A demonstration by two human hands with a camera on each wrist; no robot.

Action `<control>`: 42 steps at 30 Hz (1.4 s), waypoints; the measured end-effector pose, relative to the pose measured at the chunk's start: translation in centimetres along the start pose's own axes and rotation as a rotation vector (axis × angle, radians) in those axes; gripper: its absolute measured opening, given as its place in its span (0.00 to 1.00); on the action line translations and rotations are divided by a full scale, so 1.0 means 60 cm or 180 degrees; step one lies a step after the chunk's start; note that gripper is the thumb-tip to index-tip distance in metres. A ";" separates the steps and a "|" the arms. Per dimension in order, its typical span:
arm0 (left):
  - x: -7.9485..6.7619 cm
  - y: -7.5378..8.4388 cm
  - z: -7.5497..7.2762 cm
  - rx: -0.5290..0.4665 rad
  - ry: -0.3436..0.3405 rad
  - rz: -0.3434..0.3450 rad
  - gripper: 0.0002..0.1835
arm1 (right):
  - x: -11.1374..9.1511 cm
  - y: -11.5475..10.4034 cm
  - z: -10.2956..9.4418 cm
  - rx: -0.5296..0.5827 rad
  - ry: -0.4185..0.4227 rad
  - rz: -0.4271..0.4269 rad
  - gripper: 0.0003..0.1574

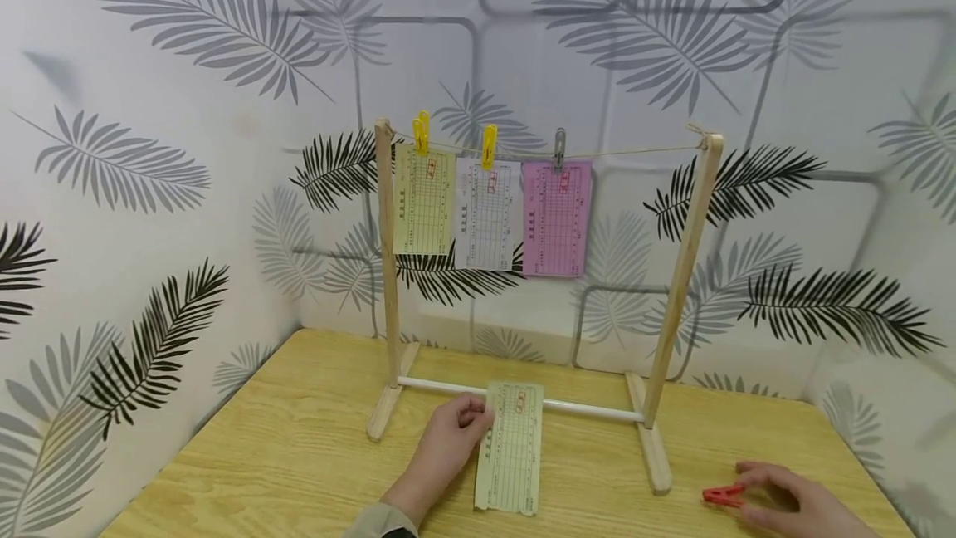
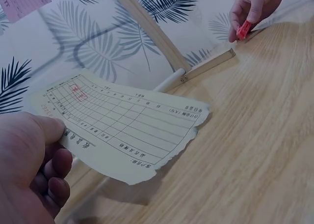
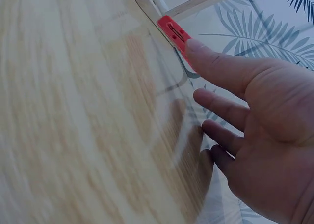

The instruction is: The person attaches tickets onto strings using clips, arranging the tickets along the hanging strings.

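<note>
My left hand (image 1: 451,442) pinches the left edge of a pale green receipt slip (image 1: 510,455) with a printed grid and a small red stamp. In the left wrist view the slip (image 2: 127,126) is held above the table, its far edge torn and wavy. At the right, my right hand (image 1: 795,501) holds a red clothespin (image 1: 723,496) between thumb and fingers. The right wrist view shows the thumb against the red clothespin (image 3: 174,35), with the other fingers loosely bent. A wooden drying rack (image 1: 683,289) with a string stands behind the slip.
From the string hang a yellow-green slip (image 1: 423,202), a white slip (image 1: 488,214) and a pink slip (image 1: 556,218). Yellow clothespins (image 1: 489,146) and a grey clothespin (image 1: 560,149) clip them. A white bar (image 1: 597,411) joins the rack's feet on the wooden table (image 1: 284,438).
</note>
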State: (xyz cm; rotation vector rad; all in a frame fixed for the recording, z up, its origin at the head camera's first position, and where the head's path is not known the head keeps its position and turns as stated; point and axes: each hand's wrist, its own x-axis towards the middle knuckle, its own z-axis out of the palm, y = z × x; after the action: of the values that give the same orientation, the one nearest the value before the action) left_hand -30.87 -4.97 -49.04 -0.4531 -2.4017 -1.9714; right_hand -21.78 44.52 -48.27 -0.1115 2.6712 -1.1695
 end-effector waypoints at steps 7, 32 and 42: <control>0.012 0.003 0.000 -0.0047 0.0072 0.0093 0.07 | 0.002 -0.029 -0.001 0.0270 0.0511 0.0359 0.39; 0.028 0.139 0.029 -0.0195 0.0148 0.0471 0.09 | -0.020 -0.184 -0.092 0.0335 0.1111 -0.0571 0.37; 0.047 0.209 0.036 -0.0088 0.0203 0.0752 0.05 | -0.027 -0.287 -0.146 0.0215 0.1558 -0.1004 0.29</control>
State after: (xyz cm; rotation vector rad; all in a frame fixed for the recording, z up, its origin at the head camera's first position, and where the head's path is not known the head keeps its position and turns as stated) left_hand -30.42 -0.11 -36.92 -0.6321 -2.1717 -1.8893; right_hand -22.58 39.33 -29.57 -0.2763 3.1134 -1.5525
